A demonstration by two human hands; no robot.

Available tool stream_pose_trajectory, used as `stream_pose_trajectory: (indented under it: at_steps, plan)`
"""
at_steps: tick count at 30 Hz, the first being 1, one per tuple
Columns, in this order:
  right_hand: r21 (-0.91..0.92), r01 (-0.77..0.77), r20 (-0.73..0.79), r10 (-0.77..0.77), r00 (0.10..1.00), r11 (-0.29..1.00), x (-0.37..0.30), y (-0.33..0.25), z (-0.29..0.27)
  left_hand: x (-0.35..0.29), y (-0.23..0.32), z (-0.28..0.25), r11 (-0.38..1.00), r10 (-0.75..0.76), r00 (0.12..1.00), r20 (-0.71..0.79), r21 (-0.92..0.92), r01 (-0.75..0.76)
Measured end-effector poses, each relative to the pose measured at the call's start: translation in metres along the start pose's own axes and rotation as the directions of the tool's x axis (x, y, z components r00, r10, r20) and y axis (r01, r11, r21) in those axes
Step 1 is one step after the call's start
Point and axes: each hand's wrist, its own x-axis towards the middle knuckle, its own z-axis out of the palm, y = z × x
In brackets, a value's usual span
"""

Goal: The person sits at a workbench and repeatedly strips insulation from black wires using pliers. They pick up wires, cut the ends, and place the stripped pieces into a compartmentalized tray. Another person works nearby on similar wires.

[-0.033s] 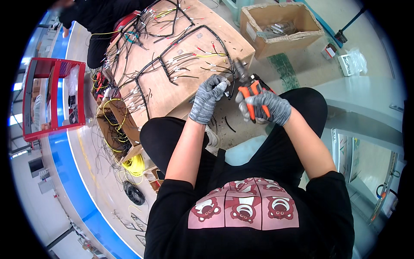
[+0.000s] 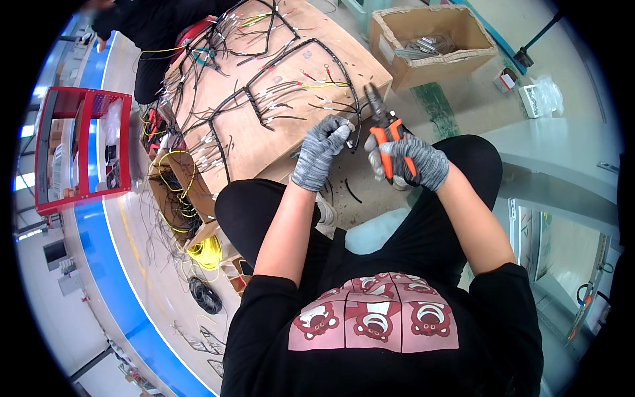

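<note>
With the gloved right hand [image 2: 420,159], clenching orange-handled pliers [image 2: 395,130], aiming the grey head toward the near table edge. With the gloved left hand [image 2: 321,149], pinching a small pale piece [image 2: 350,124], too small to identify, just beside a black-sheathed branch [image 2: 358,112] of the wire harness [image 2: 247,88]. Keeping the pliers to the right of this branch. For sound technique, probably calling for pinching firmly, squaring the plier head before squeezing, and sparing the adjoining wires. Showing also the harness, spread over a plywood table [image 2: 264,145]; an open cardboard box [image 2: 443,69] beyond its right side; a red rack [image 2: 83,142] at far left; a yellow wire coil [image 2: 206,255] and black coil [image 2: 206,298] on the blue-striped floor [image 2: 112,248]; and a black-clad co-worker [image 2: 169,26] beyond the far left corner.
</note>
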Motion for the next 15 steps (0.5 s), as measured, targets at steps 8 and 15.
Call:
stream_pose_trajectory:
  at_steps: [8, 15]
  plan:
    - [-0.969, -0.226, -0.244, -0.495, 0.834, 0.097, 0.019, 0.017, -0.022, 0.001, -0.019, 0.000, 0.917, -0.027, 0.989, 0.142, -0.390, 0.081]
    - [-0.946, -0.324, -0.305, -0.370, 0.878, 0.011, 0.008, -0.004, 0.003, 0.002, -0.019, 0.001, 0.920, 0.063, 0.995, 0.082, -0.392, -0.026]
